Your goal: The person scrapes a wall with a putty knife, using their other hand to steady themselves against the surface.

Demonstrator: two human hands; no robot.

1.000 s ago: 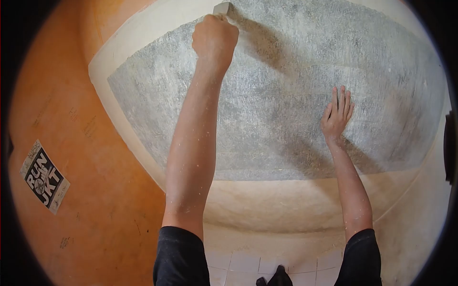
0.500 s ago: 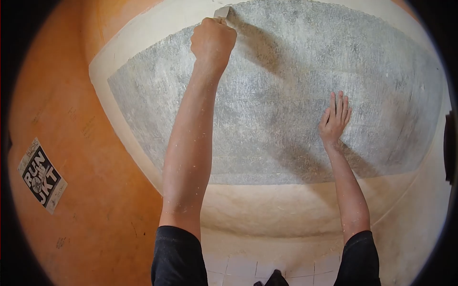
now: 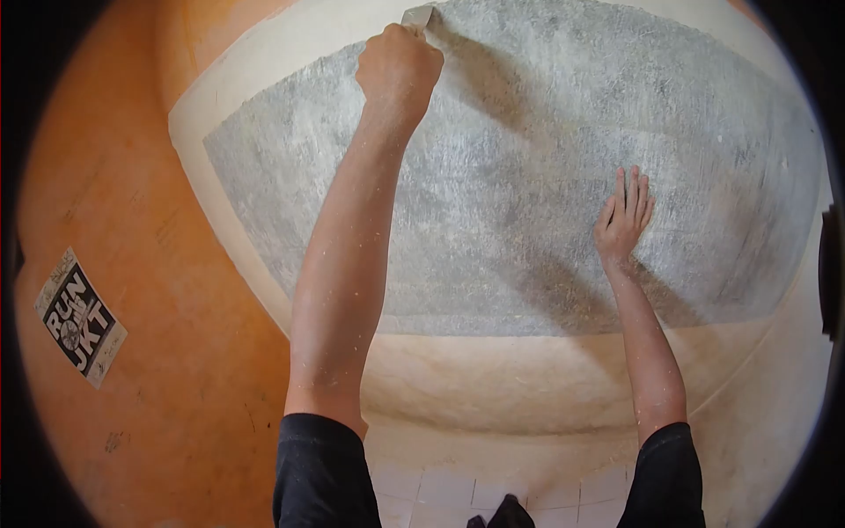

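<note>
My left hand (image 3: pixel 400 75) is closed in a fist around a scraper (image 3: pixel 417 15), and its flat metal blade shows above the knuckles. The handle is hidden inside the fist. The blade is at the upper edge of a rough grey patch (image 3: pixel 475 220) on the wall, by the pale border. Lower and to the right, my right hand (image 3: pixel 625 220) lies flat against the grey patch, fingers stretched and holding nothing. Small pale flecks dot both forearms.
A smooth cream border (image 3: pixel 255 75) frames the grey patch. To the left is an orange wall (image 3: pixel 176 308) bearing a black-and-white sticker (image 3: pixel 81 317). Pale floor tiles (image 3: pixel 449 493) and a dark shoe tip (image 3: pixel 510 510) show below. A dark object (image 3: pixel 829 273) stands at the right edge.
The view has shifted slightly. My left elbow has moved a little to the left, with the scraper still near the patch's top edge. My right hand stays on the same part of the wall.
</note>
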